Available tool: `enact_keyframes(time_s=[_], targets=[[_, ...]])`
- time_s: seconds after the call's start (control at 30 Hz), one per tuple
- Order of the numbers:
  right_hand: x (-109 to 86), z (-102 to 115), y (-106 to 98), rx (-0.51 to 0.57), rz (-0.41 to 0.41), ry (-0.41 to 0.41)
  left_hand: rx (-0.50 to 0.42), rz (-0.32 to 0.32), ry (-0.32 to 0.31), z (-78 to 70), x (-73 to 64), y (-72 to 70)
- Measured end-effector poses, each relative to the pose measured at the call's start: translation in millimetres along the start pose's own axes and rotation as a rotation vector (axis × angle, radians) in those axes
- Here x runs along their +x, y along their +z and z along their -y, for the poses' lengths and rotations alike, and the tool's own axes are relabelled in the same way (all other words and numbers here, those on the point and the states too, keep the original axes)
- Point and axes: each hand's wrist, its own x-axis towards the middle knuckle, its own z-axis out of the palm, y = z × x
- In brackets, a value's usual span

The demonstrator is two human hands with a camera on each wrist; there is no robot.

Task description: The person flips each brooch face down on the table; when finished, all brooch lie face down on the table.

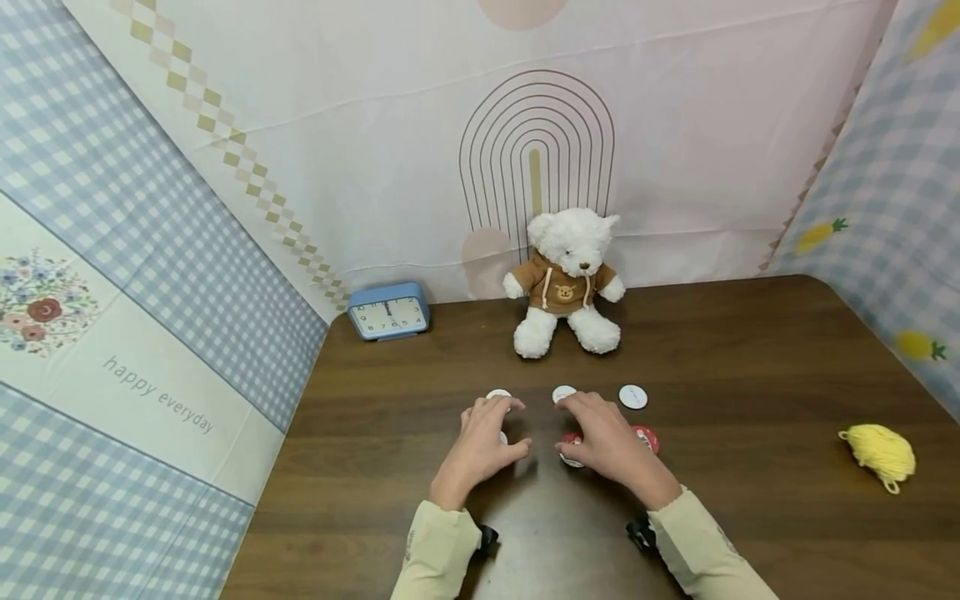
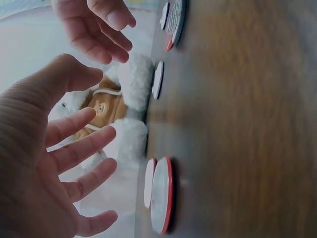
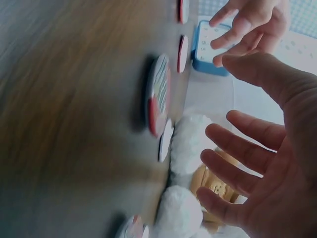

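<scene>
Both hands hover over the table with fingers spread and nothing held. My left hand (image 1: 480, 446) is above two round badges on the left; the far one is a white badge (image 1: 498, 394), and the near one is mostly covered by the hand. Beneath my right hand (image 1: 611, 440) lies a red and white badge (image 1: 572, 455), with a white badge (image 1: 562, 392) just past the fingertips. A red badge (image 1: 647, 438) shows partly beside that hand, and another white badge (image 1: 633, 397) lies beyond it. In the right wrist view, a patterned badge (image 3: 159, 94) lies flat, apart from the fingers.
At the back of the wooden table (image 1: 360, 467) sits a white teddy bear (image 1: 566, 287) in a brown hoodie. A blue alarm clock (image 1: 389, 312) stands at the back left. Yellow yarn (image 1: 879, 454) lies at the right. Printed cloths hang behind and at both sides.
</scene>
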Motion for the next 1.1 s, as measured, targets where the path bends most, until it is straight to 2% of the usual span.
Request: enact_keyframes(time_s=[0.23, 0.47, 0.8, 1.0, 1.1], targets=[[-6.0, -9, -11, -0.012, 0.066, 0.042, 0.021, 0.044, -0.012, -10.9, 2.4, 6.4], [-11.4, -15, -13, -0.036, 0.135, 0.088, 0.069, 0.068, -0.006, -21.6, 6.7, 14.8], [-18.2, -20, -9, -0.140, 0.174, 0.069, 0.157, 0.091, 0.037, -30.8, 4.9, 39.5], [-16.1, -21, -5, -0.188, 0.190, 0.024, 0.213, 0.103, 0.042, -36.1, 6.5, 45.3], [-15.8, -20, -4, -0.188, 0.227, 0.034, 0.227, 0.118, 0.043, -37.3, 7.1, 47.7]])
